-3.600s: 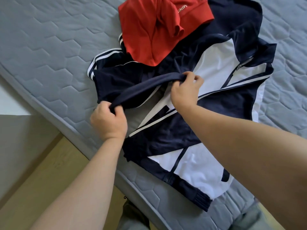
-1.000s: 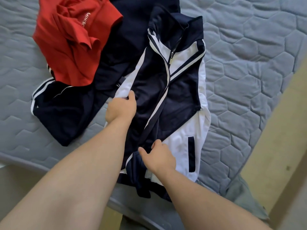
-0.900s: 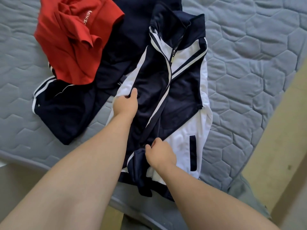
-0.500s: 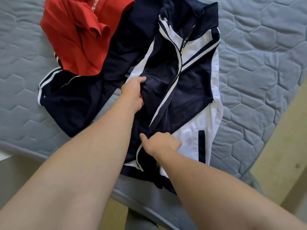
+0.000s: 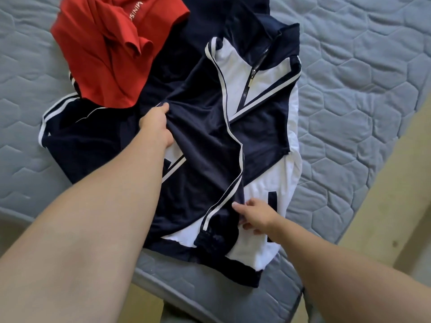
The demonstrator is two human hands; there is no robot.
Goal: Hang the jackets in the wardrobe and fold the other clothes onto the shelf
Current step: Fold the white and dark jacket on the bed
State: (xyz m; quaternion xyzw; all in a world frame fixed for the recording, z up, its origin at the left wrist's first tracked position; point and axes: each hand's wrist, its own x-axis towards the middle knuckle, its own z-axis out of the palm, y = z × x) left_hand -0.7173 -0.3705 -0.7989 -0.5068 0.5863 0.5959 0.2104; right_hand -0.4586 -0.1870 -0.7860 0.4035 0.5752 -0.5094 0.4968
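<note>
Busy with the jacket, spread zip-side up on the mattress by its near edge, partly over a dark striped garment and just right of a red shirt. Gripping a bunched fold at the jacket's left side with the left hand, thumb on top, fingers tucked under the cloth, apparently to draw that side inward and keep the front taut. Reaching with the right hand to the low end of the sleeve folded across the front, just above the cuff: thumb touching the sleeve's edge, fingers loosely curled over the white panel; pinching or merely touching, cannot tell. Probably steadying the sleeve to keep it straight along the body. Laid with the long axis near to far, leaning a little right, with the collar at the far end and the hem nearest, close to the mattress edge. Judging by the task, bound for the wardrobe, not the shelf.
</note>
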